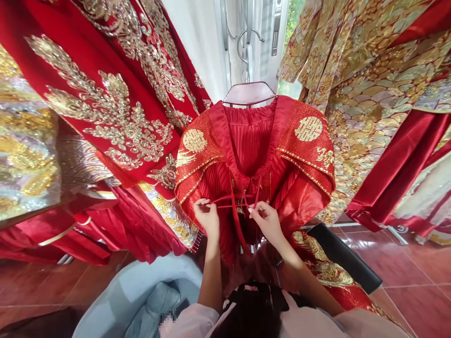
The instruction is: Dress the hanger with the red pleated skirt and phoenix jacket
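A red satin jacket (253, 155) with gold embroidered emblems hangs on a dark hanger (249, 93) in front of me. Thin red ties (230, 202) cross at its lower front. My left hand (207, 217) is closed, pinching one end of the ties. My right hand (267, 219) is closed too, pinching the other end near the knot. A loose tie strand hangs down between the two hands.
Red garments with gold embroidery (105, 98) hang close on the left, gold scale-patterned robes (369, 80) on the right. A pale blue basket (141, 291) with cloth sits at the lower left. A black flat object (345, 256) lies on the red tiled floor (416, 281).
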`<state>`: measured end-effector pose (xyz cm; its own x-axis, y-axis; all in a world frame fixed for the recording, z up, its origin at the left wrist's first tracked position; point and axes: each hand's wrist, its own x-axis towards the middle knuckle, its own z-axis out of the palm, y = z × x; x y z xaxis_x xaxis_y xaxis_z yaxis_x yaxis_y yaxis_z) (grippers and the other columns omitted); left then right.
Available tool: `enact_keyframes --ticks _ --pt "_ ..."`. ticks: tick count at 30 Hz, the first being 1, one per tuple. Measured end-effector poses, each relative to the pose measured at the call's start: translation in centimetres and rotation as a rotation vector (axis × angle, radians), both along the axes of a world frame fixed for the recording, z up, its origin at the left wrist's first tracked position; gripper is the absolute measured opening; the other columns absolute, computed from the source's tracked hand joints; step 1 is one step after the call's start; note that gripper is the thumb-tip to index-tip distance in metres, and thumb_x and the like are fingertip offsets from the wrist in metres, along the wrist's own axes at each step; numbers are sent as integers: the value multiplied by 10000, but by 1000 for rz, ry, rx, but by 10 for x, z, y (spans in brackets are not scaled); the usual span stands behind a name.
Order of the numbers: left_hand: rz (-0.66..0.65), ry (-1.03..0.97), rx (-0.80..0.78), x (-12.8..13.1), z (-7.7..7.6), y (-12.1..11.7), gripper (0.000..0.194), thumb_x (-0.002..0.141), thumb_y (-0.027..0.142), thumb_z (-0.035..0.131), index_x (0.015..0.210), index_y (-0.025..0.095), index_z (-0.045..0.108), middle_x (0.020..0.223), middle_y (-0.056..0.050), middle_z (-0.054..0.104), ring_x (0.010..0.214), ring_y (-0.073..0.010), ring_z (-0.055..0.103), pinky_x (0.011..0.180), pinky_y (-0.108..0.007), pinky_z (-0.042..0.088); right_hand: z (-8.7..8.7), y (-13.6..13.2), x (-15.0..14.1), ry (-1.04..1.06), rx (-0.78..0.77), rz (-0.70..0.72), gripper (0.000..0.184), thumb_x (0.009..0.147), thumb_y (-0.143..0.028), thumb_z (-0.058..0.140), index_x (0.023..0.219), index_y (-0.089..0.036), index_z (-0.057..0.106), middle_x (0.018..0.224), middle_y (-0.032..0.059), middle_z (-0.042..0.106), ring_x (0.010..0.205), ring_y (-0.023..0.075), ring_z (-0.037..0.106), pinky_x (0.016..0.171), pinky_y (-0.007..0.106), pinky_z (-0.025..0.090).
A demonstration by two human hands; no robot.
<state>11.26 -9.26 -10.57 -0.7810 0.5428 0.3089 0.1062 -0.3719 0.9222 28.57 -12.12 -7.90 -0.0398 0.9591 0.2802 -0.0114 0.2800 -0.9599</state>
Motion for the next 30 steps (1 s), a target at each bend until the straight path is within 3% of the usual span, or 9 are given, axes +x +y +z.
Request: enact_keyframes --ticks 5,9,11,13,16,19,22,24,30 --pt "-39 71 -120 -24 -17 -9 299 560 121 566 851 176 529 851 -13 564 741 -125 541 736 -273 447 0 1 8 36 -13 -14 226 779 -364 597 679 -171 535 637 -4 591 619 108 551 671 243 431" --pt "-124 323 -49 11 0 -23 271 675 207 594 945 196 589 1024 -55 589 995 -205 541 923 -361 418 5 0 9 8 -19 16 202 780 -367 589 741 -168 580 644 2 596 627 116 559 639 240 441" --pt "-262 372 24 34 14 -28 227 758 268 581 970 191 594 1040 -73 597 1041 -217 544 964 -377 407 9 0 9 19 -29 34 204 770 -371 596 783 -167 600 653 3 601 630 118 568 635 240 457" --pt "-483 303 45 54 28 -30 247 824 334 547 1018 184 581 1023 -83 616 988 -203 582 924 -356 445 14 0 7 50 -39 56 213 752 -374 611 797 -166 603 646 -3 592 625 113 571 639 239 474" --pt "-788 189 -35 71 41 -25 304 872 425 484 1009 172 582 863 -55 638 735 -152 600 699 -276 495 21 2 7 86 -70 134 225 737 -385 618 773 -167 578 625 -19 565 560 92 541 575 222 470" --pt "-872 215 -122 73 47 -17 312 835 454 527 772 157 600 621 9 544 531 -100 472 515 -211 401 27 8 13 16 -95 217 222 763 -382 583 796 -163 560 615 -31 539 499 73 499 499 200 432" --pt "-774 327 -148 60 57 -11 330 757 413 614 572 146 557 505 36 438 475 -71 356 463 -196 290 38 17 30 -165 -6 163 297 817 -340 526 1053 -162 551 627 -41 533 516 81 505 521 203 432" --pt "-611 382 -131 39 68 -9 330 727 391 631 524 142 558 464 45 390 456 -64 305 449 -200 240 50 24 50 -383 131 34 384 849 -293 492 1207 -153 498 679 -21 578 563 100 539 578 225 449" --pt "-10 610 63 -42 119 8 241 751 373 637 666 150 666 509 39 474 496 -89 384 518 -223 315 98 60 118 -1042 600 -317 344 920 -252 414 1188 -140 597 854 95 657 764 194 601 663 276 435"
